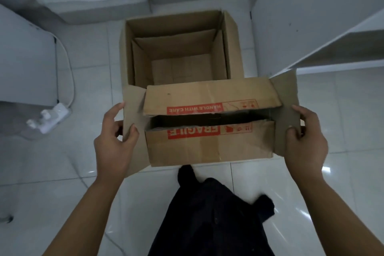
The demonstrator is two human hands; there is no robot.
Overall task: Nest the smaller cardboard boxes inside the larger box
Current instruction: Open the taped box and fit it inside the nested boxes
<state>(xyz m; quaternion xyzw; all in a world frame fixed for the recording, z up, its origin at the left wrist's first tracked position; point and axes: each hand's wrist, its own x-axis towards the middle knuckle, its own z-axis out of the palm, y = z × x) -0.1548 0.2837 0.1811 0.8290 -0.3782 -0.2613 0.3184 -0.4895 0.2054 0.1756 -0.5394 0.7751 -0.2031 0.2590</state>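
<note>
A large open cardboard box (232,43) stands on the tiled floor, with a smaller open box (141,62) nested inside it. In front of it I hold another cardboard box (207,143) with red FRAGILE and HANDLE WITH CARE labels; its two long top flaps are nearly closed over a dark gap. My left hand (113,137) grips its left side flap, and my right hand (305,137) grips its right side flap. The held box covers the large box's near edge.
A white power strip (49,119) with a cable lies on the floor at the left beside a white cabinet (25,68). White furniture (311,27) stands at the right. My dark trouser leg (207,214) is below the held box.
</note>
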